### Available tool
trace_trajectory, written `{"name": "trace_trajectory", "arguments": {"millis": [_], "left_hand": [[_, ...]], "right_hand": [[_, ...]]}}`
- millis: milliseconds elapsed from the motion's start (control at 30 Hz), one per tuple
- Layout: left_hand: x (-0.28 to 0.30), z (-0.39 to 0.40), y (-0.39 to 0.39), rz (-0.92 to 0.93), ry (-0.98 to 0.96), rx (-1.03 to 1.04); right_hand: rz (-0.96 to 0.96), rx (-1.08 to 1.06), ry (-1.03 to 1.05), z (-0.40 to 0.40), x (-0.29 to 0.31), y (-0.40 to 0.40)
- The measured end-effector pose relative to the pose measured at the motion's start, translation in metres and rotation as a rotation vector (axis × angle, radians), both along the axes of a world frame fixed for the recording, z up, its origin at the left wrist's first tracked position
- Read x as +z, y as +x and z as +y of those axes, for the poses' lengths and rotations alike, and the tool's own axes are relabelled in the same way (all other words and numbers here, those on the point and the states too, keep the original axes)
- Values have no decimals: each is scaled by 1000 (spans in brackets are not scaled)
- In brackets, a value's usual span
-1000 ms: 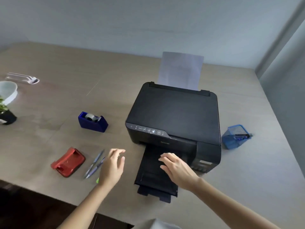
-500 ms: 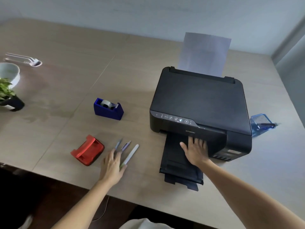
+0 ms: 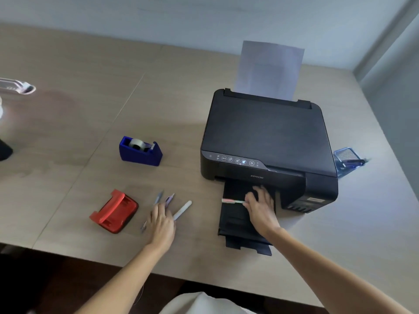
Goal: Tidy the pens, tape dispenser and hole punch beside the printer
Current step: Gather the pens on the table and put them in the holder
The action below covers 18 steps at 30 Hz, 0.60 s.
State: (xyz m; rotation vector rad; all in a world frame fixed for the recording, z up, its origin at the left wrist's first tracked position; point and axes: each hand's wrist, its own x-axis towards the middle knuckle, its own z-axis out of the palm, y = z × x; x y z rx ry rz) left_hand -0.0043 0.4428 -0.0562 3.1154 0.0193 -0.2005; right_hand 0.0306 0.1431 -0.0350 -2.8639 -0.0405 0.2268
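Observation:
Three pens (image 3: 182, 209) lie fanned out on the wooden table (image 3: 74, 123), left of the black printer (image 3: 267, 137). My left hand (image 3: 161, 223) rests flat over their near ends, fingers apart, gripping none of them. A red hole punch (image 3: 114, 211) sits just left of the pens. The blue tape dispenser (image 3: 140, 150) stands farther back. My right hand (image 3: 260, 207) is on the printer's output tray (image 3: 235, 225), pinching one end of a pink-and-green pen (image 3: 233, 201) that points left.
A blue mesh pen holder (image 3: 347, 158) lies on its side right of the printer with a pen in it. A paper sheet (image 3: 269, 69) stands in the rear feed. A white utensil (image 3: 18, 86) and a dark pot (image 3: 4, 150) sit at the far left.
My right hand, flat on the tray before, now has a pink-and-green pen at its thumb. My left hand has slid forward onto the pens. The view has shifted slightly.

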Motion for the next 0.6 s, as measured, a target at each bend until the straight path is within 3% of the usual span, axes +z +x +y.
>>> {"name": "trace_trajectory", "arguments": {"millis": [200, 333, 600], "left_hand": [[6, -4, -1, -35, -56, 32], [17, 8, 5, -49, -322, 212], [-8, 22, 18, 108, -333, 319]], "right_hand": [[-87, 141, -40, 1, 2, -5], [-58, 172, 232, 9, 25, -15], [-114, 168, 565, 58, 50, -9]]}}
